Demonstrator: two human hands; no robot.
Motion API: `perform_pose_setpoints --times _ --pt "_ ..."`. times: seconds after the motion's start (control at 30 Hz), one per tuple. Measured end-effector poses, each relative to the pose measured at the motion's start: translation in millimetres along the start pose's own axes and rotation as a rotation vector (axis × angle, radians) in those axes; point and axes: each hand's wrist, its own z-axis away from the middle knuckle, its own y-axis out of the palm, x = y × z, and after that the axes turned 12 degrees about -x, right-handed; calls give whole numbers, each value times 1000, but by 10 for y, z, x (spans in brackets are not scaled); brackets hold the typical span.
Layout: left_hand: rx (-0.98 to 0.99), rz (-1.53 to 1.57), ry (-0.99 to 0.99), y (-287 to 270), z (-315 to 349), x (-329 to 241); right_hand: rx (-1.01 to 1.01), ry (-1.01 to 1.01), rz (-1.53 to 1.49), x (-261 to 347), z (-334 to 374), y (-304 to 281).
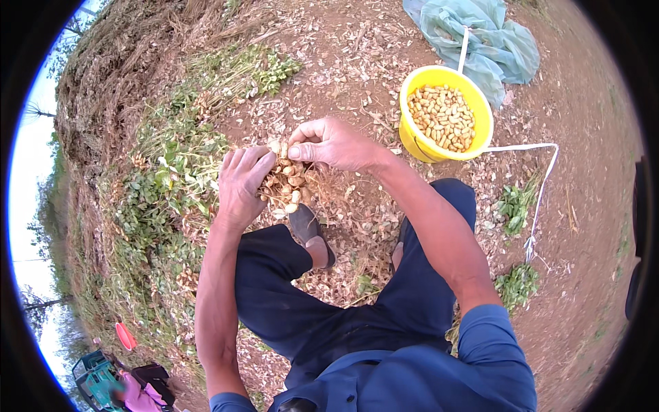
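Observation:
A cluster of peanuts [292, 182] on thin roots hangs between my two hands, above my shoes. My left hand [241, 180] grips the bunch from its left side, fingers curled around it. At the top of the cluster, my right hand [333, 145] pinches at a pale pod with thumb and forefinger. Ahead and to the right stands a yellow bucket [410, 137], holding many loose picked peanuts [443, 118].
Pulled peanut plants [165, 185] lie heaped along my left. A crumpled blue-green plastic sheet [480, 41] lies behind the bucket, and a white strap [522, 147] trails from it. Dry leaves litter the soil. Far left sit a person in pink [141, 397] and a red basin [125, 336].

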Motion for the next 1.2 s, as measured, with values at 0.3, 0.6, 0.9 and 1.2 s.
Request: perform_pose_setpoints --times 0.3,0.6,0.9,1.2 --pt "28 440 -273 187 44 97 -173 -57 -268 -193 -84 162" --pt "98 914 -822 182 84 173 -145 119 -686 -15 7 153" --pt "72 991 -971 167 113 214 -587 -76 -255 -22 -61 205" --pt "86 892 -911 183 -170 95 -368 -271 103 -17 2 238"
